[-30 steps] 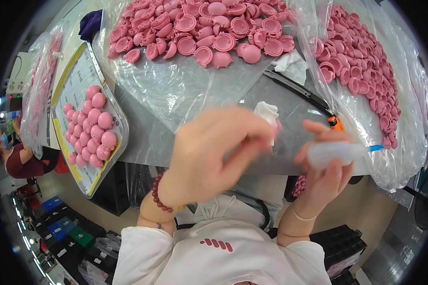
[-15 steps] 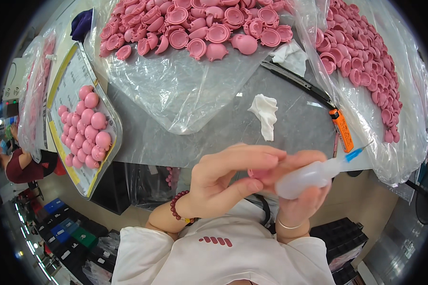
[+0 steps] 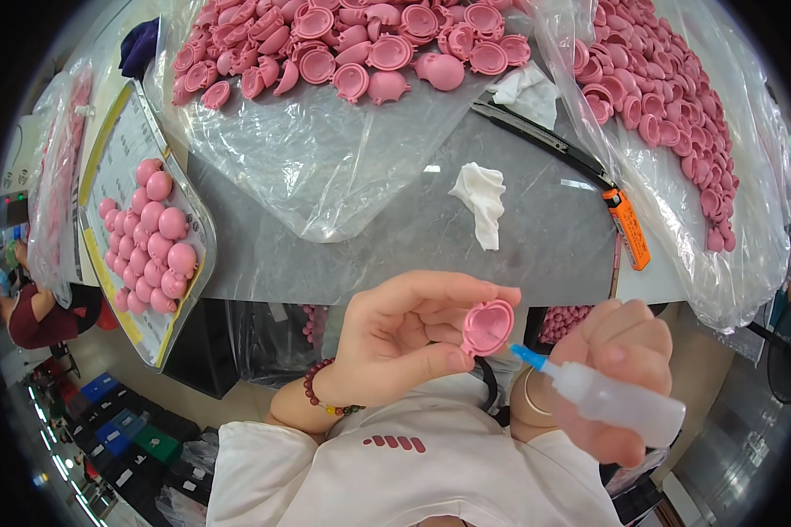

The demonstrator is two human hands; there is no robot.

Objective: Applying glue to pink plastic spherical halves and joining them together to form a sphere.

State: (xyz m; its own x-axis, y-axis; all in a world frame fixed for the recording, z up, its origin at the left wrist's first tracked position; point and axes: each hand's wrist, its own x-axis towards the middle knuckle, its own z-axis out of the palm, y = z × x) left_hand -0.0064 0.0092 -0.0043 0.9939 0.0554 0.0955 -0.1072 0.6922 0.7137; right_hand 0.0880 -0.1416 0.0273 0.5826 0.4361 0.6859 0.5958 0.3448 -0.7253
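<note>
My left hand point(image 3: 404, 329) pinches a pink plastic half-shell point(image 3: 488, 328) between thumb and fingers, its hollow side showing. In my right hand point(image 3: 628, 364) is a translucent white squeeze bottle point(image 3: 622, 404), lying tilted across the palm with the fingers curled. Its blue needle tip point(image 3: 527, 355) points left at the shell's rim and is very close to it; whether they touch I cannot tell. Both hands are above the near table edge, in front of my body.
Loose pink half-shells point(image 3: 351, 53) lie on a clear plastic bag at the back, with more point(image 3: 668, 97) on the right. Closed pink balls point(image 3: 154, 241) rest on a tray point(image 3: 204, 263) at left. A crumpled tissue point(image 3: 482, 204) and an orange-and-black utility knife point(image 3: 624, 230) lie on the grey table.
The bottle has swung from pointing up and right to pointing left at the shell. My right hand has moved right, away from my left, and the shell's hollow side now shows.
</note>
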